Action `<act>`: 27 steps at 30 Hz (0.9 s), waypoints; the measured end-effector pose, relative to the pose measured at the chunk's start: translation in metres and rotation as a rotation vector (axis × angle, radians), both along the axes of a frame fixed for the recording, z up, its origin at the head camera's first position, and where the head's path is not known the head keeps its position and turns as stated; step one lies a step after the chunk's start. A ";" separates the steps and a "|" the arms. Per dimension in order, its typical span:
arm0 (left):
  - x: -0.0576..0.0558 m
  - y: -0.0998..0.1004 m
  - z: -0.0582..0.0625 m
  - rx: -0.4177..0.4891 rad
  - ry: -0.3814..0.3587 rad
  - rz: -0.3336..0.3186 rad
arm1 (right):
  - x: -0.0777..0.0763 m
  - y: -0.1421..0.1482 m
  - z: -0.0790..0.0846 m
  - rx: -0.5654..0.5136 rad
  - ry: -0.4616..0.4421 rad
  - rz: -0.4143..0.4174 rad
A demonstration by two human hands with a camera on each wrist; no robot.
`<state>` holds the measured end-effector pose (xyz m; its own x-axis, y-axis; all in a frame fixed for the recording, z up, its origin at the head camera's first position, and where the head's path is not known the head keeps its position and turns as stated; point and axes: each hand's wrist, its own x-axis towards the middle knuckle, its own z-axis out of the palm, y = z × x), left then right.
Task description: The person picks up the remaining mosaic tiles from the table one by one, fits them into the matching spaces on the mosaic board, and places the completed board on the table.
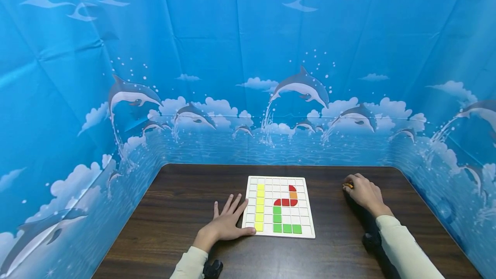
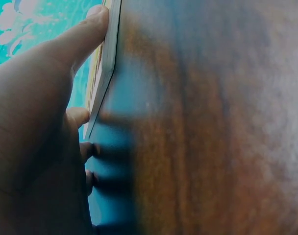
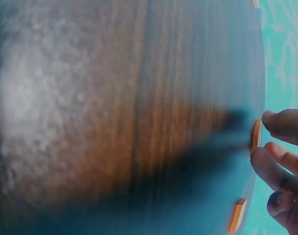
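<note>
A white square grid board [image 1: 306, 227] lies on the table, with yellow squares [image 1: 259, 208] in a column, green squares [image 1: 277, 218] in an L, and red pieces [image 1: 285, 202] with one orange square [image 1: 293, 195] among them. My left hand [image 1: 222, 225] is spread at the board's left side, its thumb over the near left corner; the left wrist view shows this thumb [image 2: 92, 29] against the board's edge. Farther right, my right hand [image 1: 364, 193] pinches a small orange tile [image 3: 256, 134] between thumb and fingers, low at the tabletop.
Another orange tile [image 3: 237, 215] lies near the right hand's fingers in the right wrist view. The dark wood table [image 1: 186, 184] has rounded far corners. A blue dolphin-print curtain [image 1: 217, 145] surrounds its far side and flanks.
</note>
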<state>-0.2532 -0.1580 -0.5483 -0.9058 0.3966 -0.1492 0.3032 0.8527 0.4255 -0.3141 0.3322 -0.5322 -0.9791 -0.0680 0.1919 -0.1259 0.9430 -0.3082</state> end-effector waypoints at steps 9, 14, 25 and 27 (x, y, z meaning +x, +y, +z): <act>0.000 -0.002 -0.006 0.056 0.014 -0.013 | -0.002 0.005 0.001 0.021 -0.057 -0.023; 0.001 -0.002 -0.004 0.064 0.017 -0.024 | -0.001 0.006 0.000 0.031 -0.042 -0.028; -0.005 -0.005 -0.012 0.029 0.017 -0.027 | 0.001 0.005 -0.002 0.031 -0.025 -0.012; -0.006 -0.005 -0.014 0.018 0.025 -0.027 | 0.000 0.005 -0.002 0.027 -0.024 -0.013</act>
<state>-0.2588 -0.1632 -0.5625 -0.8982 0.4233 -0.1188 0.3368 0.8362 0.4328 -0.3142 0.3374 -0.5343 -0.9842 -0.0602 0.1664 -0.1065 0.9524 -0.2856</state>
